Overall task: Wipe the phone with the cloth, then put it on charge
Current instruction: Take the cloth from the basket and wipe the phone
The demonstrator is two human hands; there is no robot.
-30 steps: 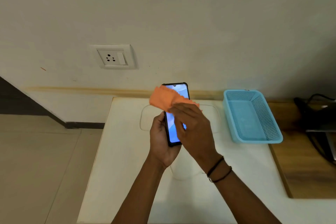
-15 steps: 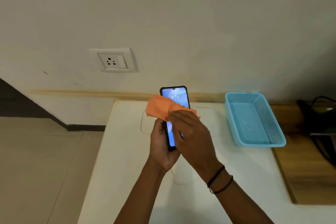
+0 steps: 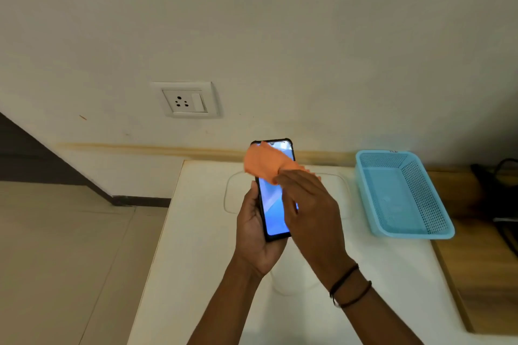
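A black phone with a lit blue screen stands upright above the white table, gripped from the left and below by my left hand. My right hand presses an orange cloth against the upper part of the screen. The cloth covers the phone's top left corner. My right hand hides the screen's right edge. A thin white cable lies looped on the table behind the phone.
A wall socket with a switch sits on the wall at upper left. A light blue plastic basket stands on the white table at the right. Dark gear lies on a wooden surface at far right. Tiled floor lies left.
The cloth and my right hand have slid up the screen toward the phone's top. The lower screen now shows. My left hand still grips the phone.
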